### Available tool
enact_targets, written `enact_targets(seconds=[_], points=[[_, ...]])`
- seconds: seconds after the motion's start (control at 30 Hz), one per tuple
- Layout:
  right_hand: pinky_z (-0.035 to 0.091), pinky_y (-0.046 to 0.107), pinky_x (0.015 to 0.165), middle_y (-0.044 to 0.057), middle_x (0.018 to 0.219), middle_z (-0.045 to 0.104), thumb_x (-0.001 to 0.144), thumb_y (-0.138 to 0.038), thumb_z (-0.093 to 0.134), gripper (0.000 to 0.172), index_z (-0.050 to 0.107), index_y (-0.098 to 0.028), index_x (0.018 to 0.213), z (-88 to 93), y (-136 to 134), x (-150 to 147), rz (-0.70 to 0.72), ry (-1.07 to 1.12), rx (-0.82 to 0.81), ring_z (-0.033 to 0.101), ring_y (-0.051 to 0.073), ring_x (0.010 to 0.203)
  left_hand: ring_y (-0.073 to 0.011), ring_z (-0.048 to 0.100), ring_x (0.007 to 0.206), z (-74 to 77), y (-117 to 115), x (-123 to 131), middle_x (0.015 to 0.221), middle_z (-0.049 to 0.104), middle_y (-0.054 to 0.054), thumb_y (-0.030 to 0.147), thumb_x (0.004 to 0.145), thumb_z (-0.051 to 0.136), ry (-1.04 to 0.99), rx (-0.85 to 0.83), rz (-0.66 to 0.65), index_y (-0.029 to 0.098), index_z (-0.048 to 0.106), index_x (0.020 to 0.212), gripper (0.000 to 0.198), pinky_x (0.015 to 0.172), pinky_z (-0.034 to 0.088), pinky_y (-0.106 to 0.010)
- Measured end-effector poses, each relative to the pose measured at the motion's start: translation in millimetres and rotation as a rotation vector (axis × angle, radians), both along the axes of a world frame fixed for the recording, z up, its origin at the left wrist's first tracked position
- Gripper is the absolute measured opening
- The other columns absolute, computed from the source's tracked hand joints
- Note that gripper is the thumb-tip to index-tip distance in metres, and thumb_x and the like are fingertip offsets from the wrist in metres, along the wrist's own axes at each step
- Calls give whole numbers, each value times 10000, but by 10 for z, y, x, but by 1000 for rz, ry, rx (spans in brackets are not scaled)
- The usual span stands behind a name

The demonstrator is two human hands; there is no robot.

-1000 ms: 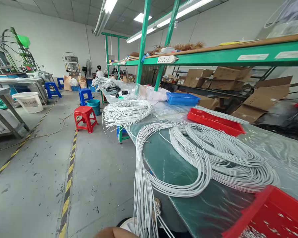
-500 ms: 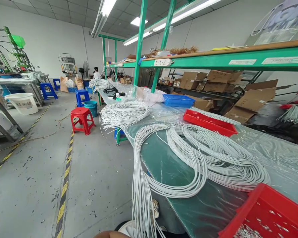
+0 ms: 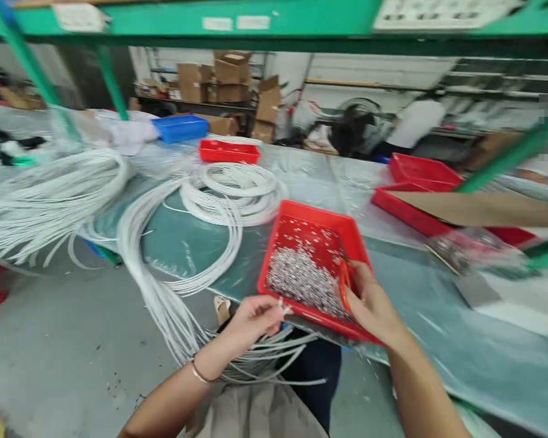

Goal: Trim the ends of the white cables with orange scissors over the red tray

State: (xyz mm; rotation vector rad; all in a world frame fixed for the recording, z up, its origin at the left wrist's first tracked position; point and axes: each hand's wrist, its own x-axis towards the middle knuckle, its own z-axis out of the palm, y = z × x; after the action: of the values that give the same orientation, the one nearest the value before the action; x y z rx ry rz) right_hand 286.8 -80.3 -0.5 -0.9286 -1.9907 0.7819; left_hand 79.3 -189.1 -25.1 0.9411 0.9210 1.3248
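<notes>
My left hand [image 3: 259, 317] is closed in a pinch on a white cable end [image 3: 282, 304], just outside the near-left rim of a red tray [image 3: 274, 240]. Small shiny metal pieces [image 3: 304, 277] are heaped in that tray. Over the tray's right side, my right hand [image 3: 372, 298] is wrapped round an orange-handled hand tool [image 3: 344, 283]; its working end is too blurred to tell the exact kind. A bundle of white cables [image 3: 158, 310] hangs off the table edge, and its loose ends lie across my lap beneath my left hand.
Coiled white cables [image 3: 237, 207] rest on the plastic-covered green table [image 3: 182, 243], with another bundle [image 3: 59, 194] at left. Farther back are a blue bin [image 3: 180, 129] and a small red tray [image 3: 231, 152]. Red bins [image 3: 422, 170] stand right. A green shelf beam [image 3: 301, 21] crosses above; a person [image 3: 418, 121] is beyond.
My view has swung right and down to the red tray. Both hands are now in sight, the left with a cable end, the right with the orange-handled tool.
</notes>
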Motion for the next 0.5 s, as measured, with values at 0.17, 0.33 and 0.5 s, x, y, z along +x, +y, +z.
enact_targets(seconds=[0.17,0.33,0.5], points=[[416,252,628,29,829,501,914,-364,460,251,425,-183,1084,106,-490,27,275,-85,-203,488,157,714,-37,342,473,77,49,-28,631,552,6,468,723,679,92,-24,70,121,606,818,367,422,243,-169],[378,258,603,5,759,491,921,-348,464,352,399,-177,1222,167,-881,34,267,-329,-211,456,151,659,-48,359,456,142,4,-14,635,557,-14,502,763,626,284,70,109,104,605,864,411,400,253,-185],[382,280,643,17,769,528,953,-336,397,281,430,-167,1174,163,-908,9,280,-359,-141,482,161,674,-65,414,506,146,-25,-6,640,558,-18,431,831,567,422,151,104,104,622,866,334,468,341,-189]])
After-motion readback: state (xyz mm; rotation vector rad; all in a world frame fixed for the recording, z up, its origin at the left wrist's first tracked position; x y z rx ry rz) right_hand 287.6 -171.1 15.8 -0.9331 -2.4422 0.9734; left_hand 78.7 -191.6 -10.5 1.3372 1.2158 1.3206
